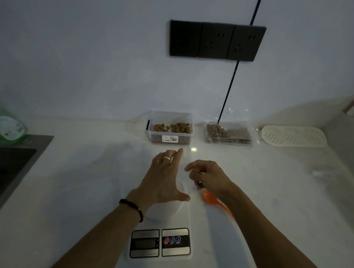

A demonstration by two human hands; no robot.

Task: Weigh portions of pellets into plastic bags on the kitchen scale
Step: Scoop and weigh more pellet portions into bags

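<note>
Scale [159, 243] nearest; left hand [166, 179] splayed above; right hand [209, 178] fingers curled, grasp unclear.

One head-worn wide-angle view looks forward and down, close over the white surface [73, 189], facing the wall [87, 56].

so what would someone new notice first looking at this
Probably the two bare hands over the white kitchen scale at bottom centre: the left hand spread flat, the right hand curled beside it, apparently handling a clear plastic bag that barely shows. Next, the orange plastic spoon under the right wrist, and the clear plastic box of brown pellets by the wall.
</note>
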